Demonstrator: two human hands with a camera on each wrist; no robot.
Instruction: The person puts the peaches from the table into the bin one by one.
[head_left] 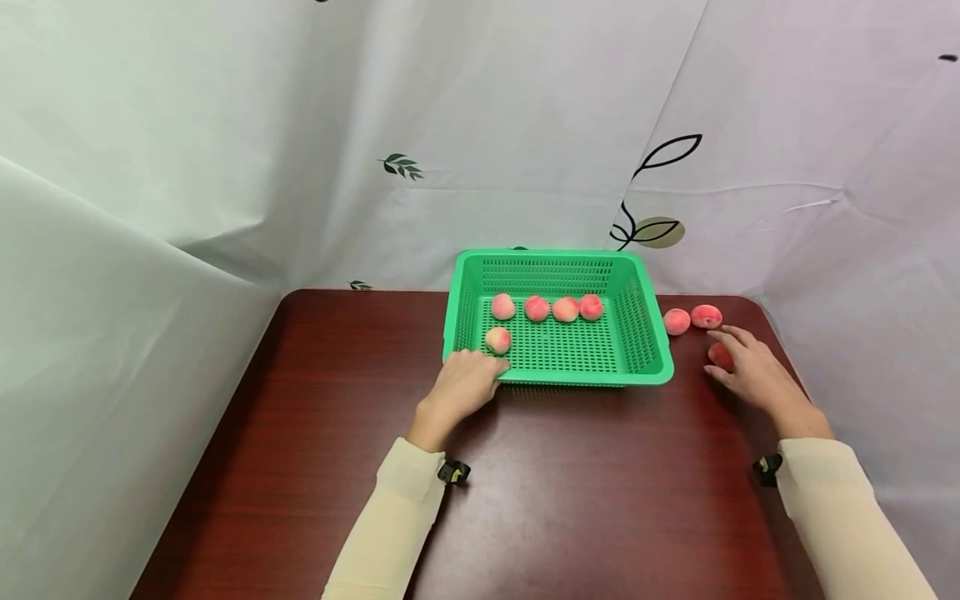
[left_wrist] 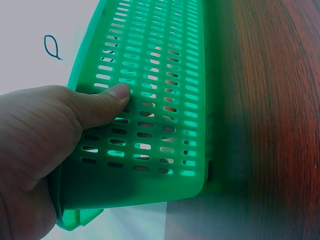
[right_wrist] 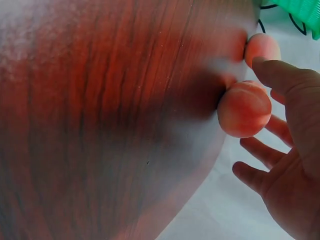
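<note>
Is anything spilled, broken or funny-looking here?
Nothing stands out: no spill or break shows. The green basket stands upright with five peaches inside; three more peaches lie on the table to its right.

This looks like a makeshift booth point(head_left: 90, 375), leaf-printed sheeting point(head_left: 517, 100) hanging around three sides of a table point(head_left: 600, 500)

The right hand point(right_wrist: 300, 155), fingers point(right_wrist: 254, 177) spread, surrounds one side of a round orange-red peach point(right_wrist: 243, 112) on the dark reddish-brown, wood-grained worktop point(right_wrist: 110, 120); another round pinkish-orange peach point(right_wrist: 263, 46) sits near the thumb point(right_wrist: 277, 73) tip (a green plastic basket point(right_wrist: 306, 12) shows in the top right corner).
</note>
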